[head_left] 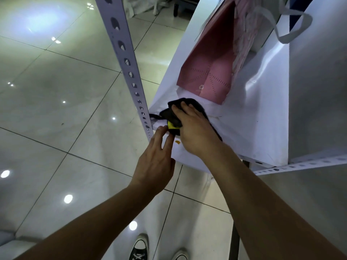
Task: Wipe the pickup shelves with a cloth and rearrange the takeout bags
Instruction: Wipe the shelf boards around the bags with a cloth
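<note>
A dark cloth (173, 114) with a yellow patch lies on the near left corner of the white shelf (253, 128). My right hand (195, 130) presses flat on top of the cloth. My left hand (155, 162) is at the shelf's front edge, its fingertips touching the cloth's yellow part. A pink paper takeout bag (212, 70) lies tipped on the shelf just behind the cloth. A white bag lies flat under the cloth and the pink bag. A small orange spot (177, 141) marks the shelf by my right wrist.
A perforated grey metal upright (127, 62) stands at the shelf's left corner, and a perforated rail (300, 165) runs along the right front. White fabric handles (293, 25) hang at the top right. Glossy tiled floor lies below, with my shoes (139, 250) in view.
</note>
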Available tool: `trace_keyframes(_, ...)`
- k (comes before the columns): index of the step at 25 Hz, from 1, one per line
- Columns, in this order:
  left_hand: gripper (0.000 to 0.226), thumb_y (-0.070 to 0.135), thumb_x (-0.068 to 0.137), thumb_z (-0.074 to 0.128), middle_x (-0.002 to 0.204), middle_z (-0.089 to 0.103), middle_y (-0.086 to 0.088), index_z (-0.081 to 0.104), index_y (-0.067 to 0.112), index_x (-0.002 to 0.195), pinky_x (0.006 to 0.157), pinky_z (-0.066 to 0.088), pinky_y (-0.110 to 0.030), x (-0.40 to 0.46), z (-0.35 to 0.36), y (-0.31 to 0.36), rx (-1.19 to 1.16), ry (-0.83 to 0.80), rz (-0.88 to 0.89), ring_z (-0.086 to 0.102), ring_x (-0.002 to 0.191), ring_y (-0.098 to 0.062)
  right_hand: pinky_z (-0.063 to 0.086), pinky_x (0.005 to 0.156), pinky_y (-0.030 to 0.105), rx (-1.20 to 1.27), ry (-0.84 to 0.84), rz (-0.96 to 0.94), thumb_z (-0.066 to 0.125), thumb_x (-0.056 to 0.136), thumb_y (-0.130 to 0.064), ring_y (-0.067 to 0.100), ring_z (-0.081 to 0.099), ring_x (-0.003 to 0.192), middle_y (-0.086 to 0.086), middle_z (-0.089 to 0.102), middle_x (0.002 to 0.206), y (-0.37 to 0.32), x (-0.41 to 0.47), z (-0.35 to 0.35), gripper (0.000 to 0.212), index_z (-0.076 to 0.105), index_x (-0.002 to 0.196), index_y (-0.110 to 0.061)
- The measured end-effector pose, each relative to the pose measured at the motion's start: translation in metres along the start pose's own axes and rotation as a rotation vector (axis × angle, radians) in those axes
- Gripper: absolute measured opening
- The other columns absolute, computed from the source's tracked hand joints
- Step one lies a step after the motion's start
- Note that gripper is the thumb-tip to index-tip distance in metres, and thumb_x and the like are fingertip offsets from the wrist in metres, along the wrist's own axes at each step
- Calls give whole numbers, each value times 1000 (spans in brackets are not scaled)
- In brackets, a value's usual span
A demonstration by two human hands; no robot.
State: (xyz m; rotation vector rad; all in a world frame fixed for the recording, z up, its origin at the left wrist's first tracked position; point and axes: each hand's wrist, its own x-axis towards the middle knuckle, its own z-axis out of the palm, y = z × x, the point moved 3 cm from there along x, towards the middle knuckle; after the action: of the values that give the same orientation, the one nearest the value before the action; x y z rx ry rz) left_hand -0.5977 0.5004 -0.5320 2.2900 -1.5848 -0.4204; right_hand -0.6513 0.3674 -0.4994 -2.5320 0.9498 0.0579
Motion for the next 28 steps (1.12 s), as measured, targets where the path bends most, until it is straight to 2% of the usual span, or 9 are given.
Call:
trace_keyframes(4,74,9,89,62,161,22,-13,26,9,154,91,53,-32,1,-1,-3,34,-19,20,33,143,-30,13,125,38,38,-38,52,57,93,-2,27,10,155,6,12,168,-2,36,-6,78,21,160,-20)
trace_keyframes(8,72,4,84,64,157,30,-13,35,6,150,78,54,-32,0,-6,-3,-7,-9,25,39,140,-32,24,122,41,122,63,76,58,87,5,29,22,150,6,28,163,26,-9,-15,77,32,156,-17)
trace_keyframes(10,73,4,85,63,158,29,-12,33,7,151,79,54,-32,-1,-5,-2,-19,-2,19,35,143,-30,26,121,40,128,97,93,54,87,8,29,26,149,8,32,161,49,-57,-14,72,37,154,-15)
trace_keyframes(14,73,6,87,61,160,25,-11,29,9,153,89,52,-31,0,1,-3,-33,19,13,24,148,-27,23,123,39,121,91,173,44,95,3,21,19,153,-1,23,165,78,-88,-10,68,32,156,-24)
trace_keyframes(20,76,13,89,64,161,22,-12,25,8,154,93,52,-34,0,3,-5,-3,-6,25,20,150,-28,20,123,40,68,112,291,46,95,2,28,15,154,10,17,167,75,-47,-22,70,25,159,-16)
trace_keyframes(24,76,9,88,62,162,22,-14,25,7,154,108,42,-39,0,-1,-6,0,-11,49,19,150,-30,14,125,38,-5,106,248,43,93,5,25,9,155,6,9,169,54,-88,-1,77,17,160,-20)
trace_keyframes(26,75,9,89,61,161,23,-16,25,6,154,114,35,-41,1,-1,-7,24,-9,66,20,150,-32,12,125,39,-18,53,205,48,94,3,27,9,155,8,9,169,65,-74,-11,77,15,160,-17)
trace_keyframes(28,75,11,90,60,162,21,-16,22,6,155,117,31,-42,1,-1,-8,29,-12,71,18,150,-31,10,125,38,-31,20,253,55,93,0,29,8,155,12,6,168,75,-53,-23,82,10,161,-14)
